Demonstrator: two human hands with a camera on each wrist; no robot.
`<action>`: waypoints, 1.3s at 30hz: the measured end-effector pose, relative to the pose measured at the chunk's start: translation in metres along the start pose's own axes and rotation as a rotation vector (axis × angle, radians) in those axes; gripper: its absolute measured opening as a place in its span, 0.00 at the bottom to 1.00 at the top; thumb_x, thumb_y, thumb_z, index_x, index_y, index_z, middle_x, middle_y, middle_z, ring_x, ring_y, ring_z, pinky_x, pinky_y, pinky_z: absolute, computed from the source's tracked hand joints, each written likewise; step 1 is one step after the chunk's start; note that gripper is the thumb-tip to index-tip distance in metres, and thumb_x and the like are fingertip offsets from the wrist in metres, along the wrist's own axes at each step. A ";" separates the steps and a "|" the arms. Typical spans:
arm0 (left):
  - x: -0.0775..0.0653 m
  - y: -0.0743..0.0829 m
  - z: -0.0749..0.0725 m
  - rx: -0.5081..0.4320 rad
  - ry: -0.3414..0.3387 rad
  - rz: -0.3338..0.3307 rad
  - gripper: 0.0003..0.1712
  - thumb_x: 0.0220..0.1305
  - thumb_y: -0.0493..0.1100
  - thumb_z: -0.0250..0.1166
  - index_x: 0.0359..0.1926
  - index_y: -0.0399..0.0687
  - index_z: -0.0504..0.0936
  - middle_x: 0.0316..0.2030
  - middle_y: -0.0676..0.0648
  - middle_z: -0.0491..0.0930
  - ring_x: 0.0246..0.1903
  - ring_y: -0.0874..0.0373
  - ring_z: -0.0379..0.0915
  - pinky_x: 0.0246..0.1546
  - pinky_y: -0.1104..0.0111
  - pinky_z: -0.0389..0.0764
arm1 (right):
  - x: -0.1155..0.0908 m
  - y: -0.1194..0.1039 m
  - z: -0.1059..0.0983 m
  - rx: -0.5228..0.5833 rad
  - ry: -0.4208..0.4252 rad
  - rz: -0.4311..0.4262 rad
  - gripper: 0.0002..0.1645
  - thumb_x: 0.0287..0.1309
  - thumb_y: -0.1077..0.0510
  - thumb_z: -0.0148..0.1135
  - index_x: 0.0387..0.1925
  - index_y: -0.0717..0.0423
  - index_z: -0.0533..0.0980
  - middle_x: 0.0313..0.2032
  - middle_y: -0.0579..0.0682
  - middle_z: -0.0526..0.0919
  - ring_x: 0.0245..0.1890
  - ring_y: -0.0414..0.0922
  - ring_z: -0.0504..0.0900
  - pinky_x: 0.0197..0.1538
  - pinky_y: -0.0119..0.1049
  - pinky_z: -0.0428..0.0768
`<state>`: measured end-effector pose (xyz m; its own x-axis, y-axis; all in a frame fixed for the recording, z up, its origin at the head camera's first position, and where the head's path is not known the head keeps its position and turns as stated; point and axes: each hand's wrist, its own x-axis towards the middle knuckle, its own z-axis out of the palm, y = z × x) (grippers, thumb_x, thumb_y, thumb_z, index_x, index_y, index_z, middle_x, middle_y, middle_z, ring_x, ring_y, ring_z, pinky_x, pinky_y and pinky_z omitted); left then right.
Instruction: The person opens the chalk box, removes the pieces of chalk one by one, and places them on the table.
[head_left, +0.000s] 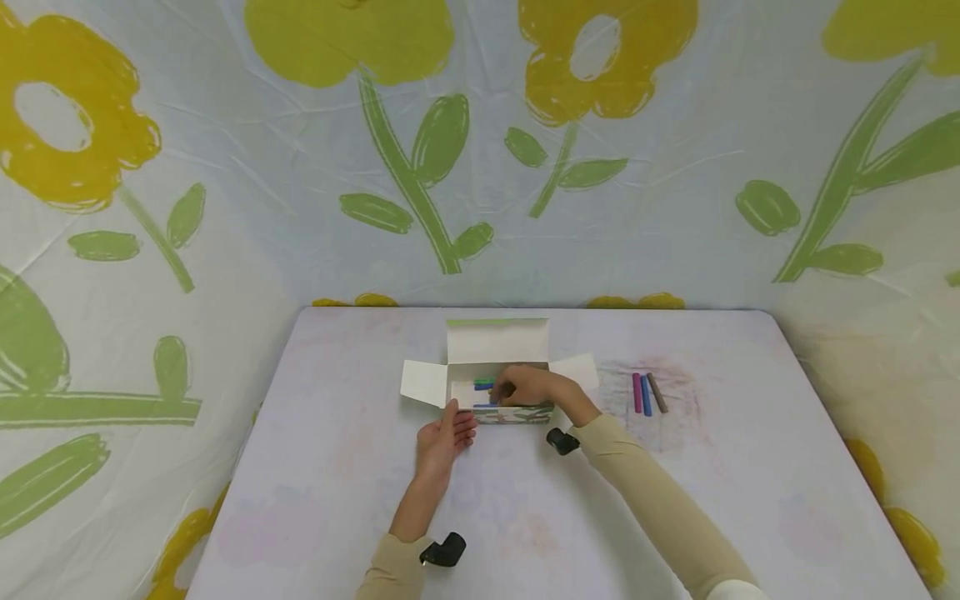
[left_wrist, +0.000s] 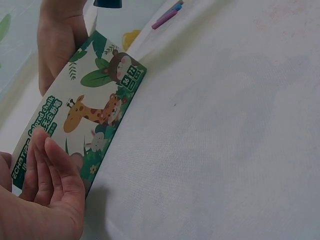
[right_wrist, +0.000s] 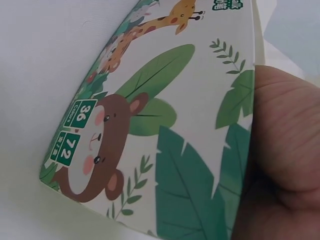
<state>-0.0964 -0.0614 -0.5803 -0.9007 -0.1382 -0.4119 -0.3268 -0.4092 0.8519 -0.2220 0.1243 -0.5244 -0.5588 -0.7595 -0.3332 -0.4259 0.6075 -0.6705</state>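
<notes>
A white cardboard chalk box [head_left: 513, 415] printed with a giraffe and leaves stands on the table, its lid and side flaps folded out. Green and blue chalk sticks [head_left: 484, 386] lie inside. At the box's front left corner my left hand [head_left: 442, 437] holds it, long fingers along the printed front and thumb by the left side. My right hand [head_left: 525, 385] reaches over the front wall into the box with bent fingers. The wall hides its fingertips in the right wrist view, and I cannot tell whether they pinch a chalk.
Right of the box lie a magenta chalk [head_left: 637, 393], a blue chalk [head_left: 646, 396] and a brown chalk [head_left: 657, 392] on a smudged patch of the pale table [head_left: 337, 500]. The open right flap [head_left: 576, 371] extends toward them. A flower-printed cloth [head_left: 480, 208] hangs behind the table.
</notes>
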 end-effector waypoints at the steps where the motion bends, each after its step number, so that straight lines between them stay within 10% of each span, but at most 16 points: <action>1: 0.000 0.000 0.000 -0.001 0.003 0.000 0.34 0.75 0.56 0.62 0.48 0.21 0.81 0.31 0.46 0.86 0.27 0.63 0.80 0.32 0.74 0.81 | 0.000 0.000 0.000 -0.005 0.004 -0.010 0.10 0.68 0.67 0.65 0.47 0.65 0.85 0.44 0.53 0.87 0.44 0.44 0.84 0.50 0.37 0.83; 16: 0.001 -0.002 -0.001 0.000 0.006 0.003 0.31 0.76 0.54 0.61 0.48 0.22 0.81 0.30 0.47 0.86 0.27 0.63 0.80 0.31 0.74 0.81 | -0.025 -0.001 -0.003 -0.042 0.172 -0.187 0.14 0.73 0.63 0.59 0.52 0.69 0.81 0.48 0.59 0.86 0.45 0.49 0.83 0.49 0.42 0.82; 24: 0.000 0.000 0.000 0.008 0.010 0.002 0.31 0.75 0.56 0.62 0.46 0.24 0.82 0.30 0.47 0.86 0.27 0.63 0.79 0.31 0.74 0.81 | -0.041 -0.002 -0.005 0.123 0.313 -0.260 0.15 0.71 0.66 0.61 0.53 0.72 0.79 0.44 0.61 0.86 0.42 0.48 0.84 0.47 0.39 0.83; 39: 0.000 0.001 -0.002 0.008 -0.011 -0.008 0.31 0.77 0.56 0.60 0.48 0.25 0.82 0.31 0.47 0.86 0.27 0.63 0.78 0.31 0.73 0.80 | -0.065 0.013 -0.017 0.298 0.433 -0.189 0.16 0.70 0.64 0.63 0.56 0.65 0.80 0.44 0.58 0.85 0.45 0.50 0.83 0.52 0.34 0.82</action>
<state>-0.0964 -0.0633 -0.5796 -0.9013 -0.1252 -0.4147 -0.3357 -0.4034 0.8512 -0.2036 0.1852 -0.5005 -0.7603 -0.6455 0.0722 -0.3630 0.3300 -0.8714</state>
